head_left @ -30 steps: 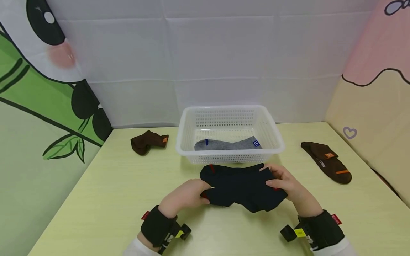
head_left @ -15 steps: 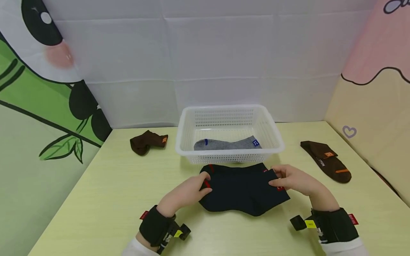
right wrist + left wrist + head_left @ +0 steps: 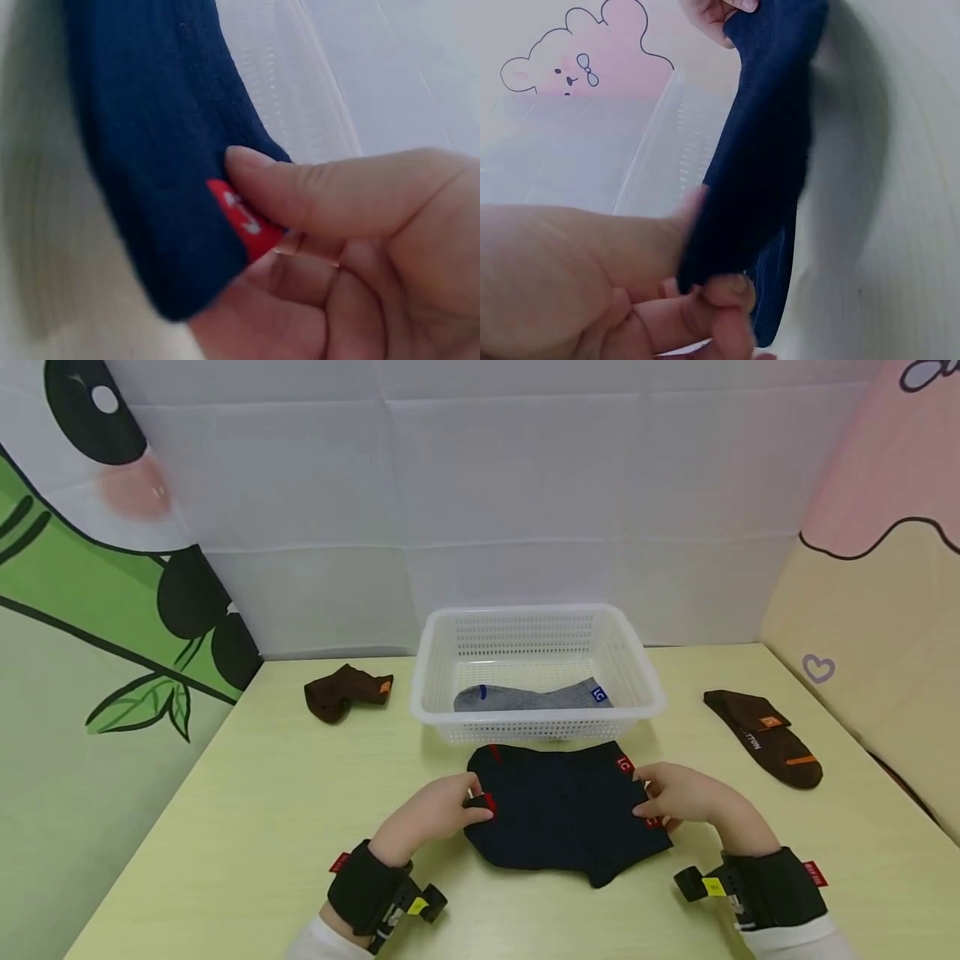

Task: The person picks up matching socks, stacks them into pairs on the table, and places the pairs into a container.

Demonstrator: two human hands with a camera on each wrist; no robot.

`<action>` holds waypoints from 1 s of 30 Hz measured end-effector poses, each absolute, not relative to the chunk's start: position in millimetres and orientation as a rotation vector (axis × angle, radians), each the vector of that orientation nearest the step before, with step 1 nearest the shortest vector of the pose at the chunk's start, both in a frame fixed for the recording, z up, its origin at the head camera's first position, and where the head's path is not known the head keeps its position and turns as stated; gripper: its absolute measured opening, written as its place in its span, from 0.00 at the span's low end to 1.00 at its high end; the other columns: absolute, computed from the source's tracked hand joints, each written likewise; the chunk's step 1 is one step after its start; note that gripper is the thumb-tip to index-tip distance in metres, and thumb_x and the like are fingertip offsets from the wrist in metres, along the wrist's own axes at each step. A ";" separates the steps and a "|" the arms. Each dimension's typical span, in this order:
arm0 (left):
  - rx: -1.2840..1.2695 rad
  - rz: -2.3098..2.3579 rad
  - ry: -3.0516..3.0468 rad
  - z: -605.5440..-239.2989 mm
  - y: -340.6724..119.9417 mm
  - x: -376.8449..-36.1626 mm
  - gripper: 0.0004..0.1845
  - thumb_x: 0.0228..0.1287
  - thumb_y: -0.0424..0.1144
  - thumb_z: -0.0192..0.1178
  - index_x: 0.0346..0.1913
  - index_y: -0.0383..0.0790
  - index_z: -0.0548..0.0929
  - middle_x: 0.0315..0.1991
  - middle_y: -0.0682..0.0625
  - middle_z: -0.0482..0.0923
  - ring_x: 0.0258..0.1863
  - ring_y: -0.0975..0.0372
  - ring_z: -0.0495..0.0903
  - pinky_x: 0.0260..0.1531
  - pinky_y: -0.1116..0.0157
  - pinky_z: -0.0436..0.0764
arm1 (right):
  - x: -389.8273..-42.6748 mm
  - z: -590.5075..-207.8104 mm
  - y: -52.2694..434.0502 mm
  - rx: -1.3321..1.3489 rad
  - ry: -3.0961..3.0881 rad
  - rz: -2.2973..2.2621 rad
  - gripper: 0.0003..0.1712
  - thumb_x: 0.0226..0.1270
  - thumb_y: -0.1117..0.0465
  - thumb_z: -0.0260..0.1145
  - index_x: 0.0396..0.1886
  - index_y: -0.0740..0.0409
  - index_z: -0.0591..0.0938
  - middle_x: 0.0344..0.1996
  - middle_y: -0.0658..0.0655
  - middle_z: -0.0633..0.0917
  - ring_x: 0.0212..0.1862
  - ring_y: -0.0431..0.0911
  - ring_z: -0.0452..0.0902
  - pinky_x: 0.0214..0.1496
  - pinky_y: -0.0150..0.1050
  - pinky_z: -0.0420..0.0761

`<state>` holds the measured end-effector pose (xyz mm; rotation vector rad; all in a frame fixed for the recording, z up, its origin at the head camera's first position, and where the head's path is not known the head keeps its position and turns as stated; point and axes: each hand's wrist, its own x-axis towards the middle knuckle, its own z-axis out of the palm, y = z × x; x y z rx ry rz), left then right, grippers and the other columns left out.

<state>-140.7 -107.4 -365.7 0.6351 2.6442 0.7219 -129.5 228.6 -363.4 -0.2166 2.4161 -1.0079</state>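
Hands, left hand (image 3: 435, 814) and right hand (image 3: 686, 797), each pinched one end of the navy socks (image 3: 558, 810), keeping them stretched flat before the basket (image 3: 645, 693).

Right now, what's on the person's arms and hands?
Both hands are bare: left hand, right hand. Each wrist carries a wide black strap with a small red tag and a black camera module bearing a yellow sticker. White sleeve cuffs show behind the straps.
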 end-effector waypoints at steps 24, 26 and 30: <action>0.666 0.513 2.756 -379.5 -108.3 -138.1 0.10 0.58 0.32 0.65 0.31 0.39 0.71 0.26 0.49 0.72 0.24 0.59 0.69 0.28 0.62 0.69 | -128.1 -374.4 219.9 -0.303 2.509 -0.720 0.14 0.53 0.65 0.71 0.18 0.59 0.73 0.14 0.49 0.70 0.17 0.41 0.66 0.23 0.34 0.68; 0.638 0.499 2.787 -380.3 -109.6 -137.5 0.12 0.58 0.35 0.65 0.29 0.40 0.70 0.23 0.51 0.70 0.22 0.60 0.67 0.26 0.64 0.67 | -128.2 -374.6 220.3 -0.290 2.523 -0.709 0.15 0.53 0.64 0.72 0.18 0.58 0.73 0.14 0.49 0.70 0.18 0.41 0.66 0.23 0.34 0.67; 0.551 0.451 2.854 -380.3 -111.8 -137.4 0.15 0.60 0.42 0.64 0.24 0.42 0.69 0.19 0.53 0.66 0.19 0.62 0.66 0.23 0.67 0.64 | -127.9 -373.6 222.2 -0.243 2.548 -0.708 0.15 0.53 0.62 0.72 0.19 0.57 0.73 0.15 0.49 0.71 0.19 0.42 0.66 0.23 0.34 0.67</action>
